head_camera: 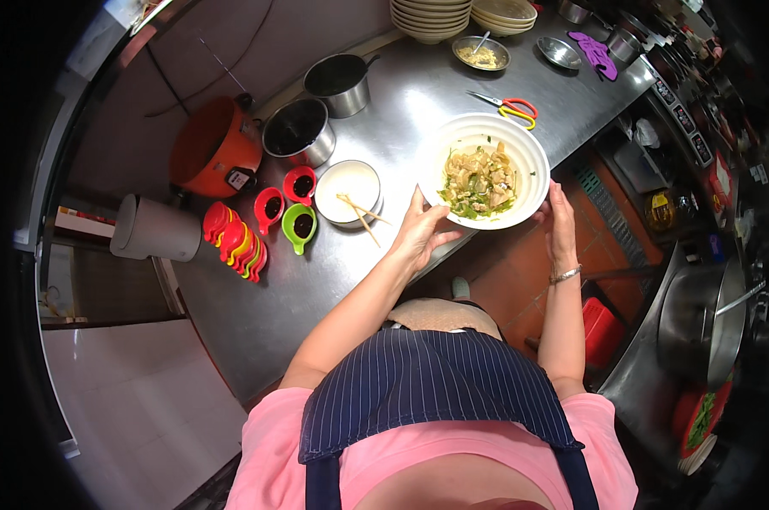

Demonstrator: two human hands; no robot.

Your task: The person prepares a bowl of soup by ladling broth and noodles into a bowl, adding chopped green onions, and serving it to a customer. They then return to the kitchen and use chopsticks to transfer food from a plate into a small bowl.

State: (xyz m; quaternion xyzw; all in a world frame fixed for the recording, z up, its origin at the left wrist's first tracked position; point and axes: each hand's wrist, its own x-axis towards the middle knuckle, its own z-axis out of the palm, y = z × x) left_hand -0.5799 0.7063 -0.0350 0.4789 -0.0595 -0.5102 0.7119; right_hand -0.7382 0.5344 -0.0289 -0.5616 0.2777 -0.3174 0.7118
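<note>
A large white bowl (529,167) with sliced food and chopped greens (480,182) is held between my two hands, over the front edge of the steel counter. My left hand (424,229) grips its lower left rim, and my right hand (556,213) supports its right side, with part of the fingers hidden behind it. Just beyond the bowl lie scissors (517,113) with red and yellow handles. To the left stands a pot of white contents (348,185) with wooden chopsticks (365,217) across it. Small red (300,185) and green cups (299,228) of dark liquid sit beside that pot.
Two steel pots (299,132) and an orange-red cooker (215,150) stand along the wall side. Stacked colourful cups (234,242) lie at the left. Stacked bowls (431,19), a metal dish of chopped food (482,54) and a purple cloth (593,54) are farther back.
</note>
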